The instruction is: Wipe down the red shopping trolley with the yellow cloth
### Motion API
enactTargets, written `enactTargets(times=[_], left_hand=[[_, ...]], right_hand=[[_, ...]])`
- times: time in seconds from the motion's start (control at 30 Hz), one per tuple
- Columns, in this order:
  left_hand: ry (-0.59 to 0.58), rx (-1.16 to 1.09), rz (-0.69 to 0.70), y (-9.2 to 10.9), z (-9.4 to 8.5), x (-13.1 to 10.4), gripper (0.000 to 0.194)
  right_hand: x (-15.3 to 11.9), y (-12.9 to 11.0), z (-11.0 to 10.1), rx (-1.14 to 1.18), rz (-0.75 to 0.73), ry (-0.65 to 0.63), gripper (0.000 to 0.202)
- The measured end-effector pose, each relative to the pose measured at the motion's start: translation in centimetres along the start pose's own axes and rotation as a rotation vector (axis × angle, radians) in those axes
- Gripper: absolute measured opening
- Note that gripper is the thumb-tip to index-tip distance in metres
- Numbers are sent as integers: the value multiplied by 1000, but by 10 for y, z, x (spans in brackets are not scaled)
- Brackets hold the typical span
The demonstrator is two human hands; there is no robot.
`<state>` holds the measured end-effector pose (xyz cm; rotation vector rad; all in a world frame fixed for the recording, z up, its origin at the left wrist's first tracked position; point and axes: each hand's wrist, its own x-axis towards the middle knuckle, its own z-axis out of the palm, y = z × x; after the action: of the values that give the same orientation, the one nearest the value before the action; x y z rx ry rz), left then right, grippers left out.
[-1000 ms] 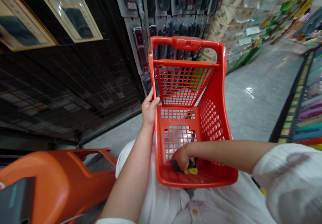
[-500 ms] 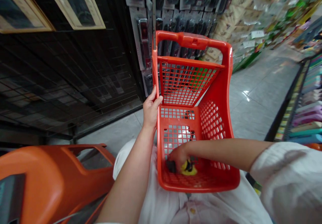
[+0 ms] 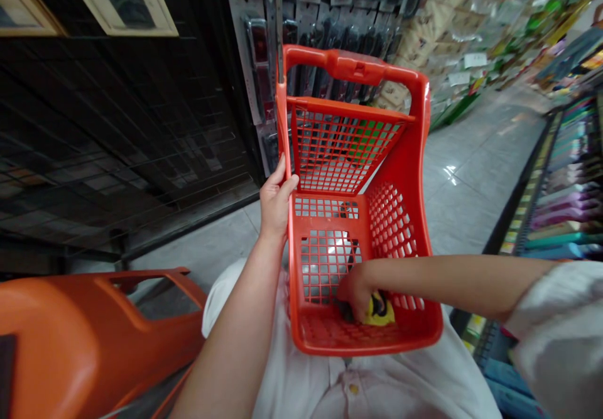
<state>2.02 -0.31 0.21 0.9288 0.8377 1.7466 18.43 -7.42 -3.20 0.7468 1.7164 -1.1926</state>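
Note:
My left hand [image 3: 276, 202] grips the left rim of a red plastic shopping cart [image 3: 402, 120], thumb over the edge and fingers on the outer side. Deep inside the basket, my right hand [image 3: 357, 290] is closed on a crumpled yellow-and-black cloth [image 3: 379, 312]. The cloth rests low against the near inner wall, beside the floor grid. A dark part pokes out on the left of the fingers, and I cannot tell whether it belongs to the same piece. Most of my right fingertips are hidden.
An orange machine [image 3: 51, 337] stands at lower left, close to my left forearm. Dark shelving [image 3: 117, 124] with framed panels rises on the left. Packaged goods [image 3: 325, 36] hang beyond the cart. Grey tiled floor [image 3: 471, 155] runs along the right, beside a rack of colourful items [image 3: 560, 212].
My right hand and the yellow-and-black cloth have moved to the right across the basket bottom. The cart and left hand sit slightly further left and higher in view; the left grip is the same.

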Motion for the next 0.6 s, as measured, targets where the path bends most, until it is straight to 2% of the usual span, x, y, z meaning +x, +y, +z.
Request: enactTargets(times=[0.03,0.07,0.17,0.2,0.23,0.3,0.37,0.43,0.5,0.6], left_hand=[[-7,5,-3,0,0,0,47],[-14,13,-9,1,0,1,48],[-23,47,-21,2,-1,1,49],[-22,54,-23,3,-2,1,49],[-20,56,-26,3,-2,0,49],[-14,48,-29,3,-3,-1,49],[-7,48,-22,2,-3,-2,48],[-3,62,-5,1,-3,-1,48],[0,81,19,0,-2,1,48],[8,119,51,0,0,6,48]], right_hand=[[12,-11,-2,-157,-6,-62,16],[22,-23,-4,-242,-47,-39,19],[32,-42,-11,-231,-222,221,34],[29,-40,-11,-185,-271,248,35],[24,-35,-10,-147,-301,212,33],[11,-16,-6,-132,-284,4,25],[-2,4,-1,-215,-149,-186,14],[-10,13,2,-268,-25,-249,13],[-14,9,0,-187,-53,-195,15],[-16,-14,-7,97,-293,19,26]])
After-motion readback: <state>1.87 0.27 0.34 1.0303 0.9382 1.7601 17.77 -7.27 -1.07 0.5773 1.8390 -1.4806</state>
